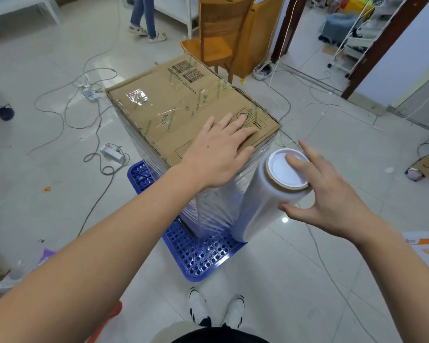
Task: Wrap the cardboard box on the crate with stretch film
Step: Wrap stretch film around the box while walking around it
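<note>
Now, left hand (pixel 219 149): fingers flat and spread, pressing the cardboard box (pixel 183 115) top beneath them.
Right hand (pixel 325 191): thumb and fingertips pinch the stretch film roll (pixel 265 204) top.
Crate (pixel 198 256): under the box.

The cardboard box (pixel 183 112) hides most of the blue crate (pixel 201 258); its small label print is unreadable

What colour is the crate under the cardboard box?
The crate is blue, with a grid of holes. The head view shows it best, below the wrapped box.
</note>
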A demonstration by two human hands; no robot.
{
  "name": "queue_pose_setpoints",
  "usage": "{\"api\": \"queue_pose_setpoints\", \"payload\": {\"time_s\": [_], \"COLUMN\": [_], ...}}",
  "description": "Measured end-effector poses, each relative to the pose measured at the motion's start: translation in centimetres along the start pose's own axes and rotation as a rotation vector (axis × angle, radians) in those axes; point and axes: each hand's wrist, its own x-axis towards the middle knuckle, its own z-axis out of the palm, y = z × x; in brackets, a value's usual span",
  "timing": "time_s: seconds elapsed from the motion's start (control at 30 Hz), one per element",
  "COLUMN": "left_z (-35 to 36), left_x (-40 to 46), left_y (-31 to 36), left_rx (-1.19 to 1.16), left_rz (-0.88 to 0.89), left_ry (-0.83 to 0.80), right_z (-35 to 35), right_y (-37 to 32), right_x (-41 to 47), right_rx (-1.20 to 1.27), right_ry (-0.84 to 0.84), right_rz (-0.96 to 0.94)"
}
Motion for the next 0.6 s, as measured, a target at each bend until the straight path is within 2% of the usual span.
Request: {"api": "queue_pose_setpoints", "payload": {"time_s": [0.1,0.33,0.6], "left_z": [0.1,0.1,0.0], "left_x": [-0.1,0.0,0.6], "left_y": [0.0,0.1,0.9], "left_rx": [0.010,0.024,0.072], "left_rz": [0.004,-0.001,-0.076], "left_ry": [-0.002,0.000,0.010], "right_z": [-0.5,-1.0,-2.2], "right_y": [0.0,0.2,2.2], "right_x": [0.8,2.1,3.1], "right_rx": [-0.033,-0.071,-0.024], "right_ry": [-0.021,-0.076,-0.240], "right_rz": [-0.082,-0.117,-0.218]}}
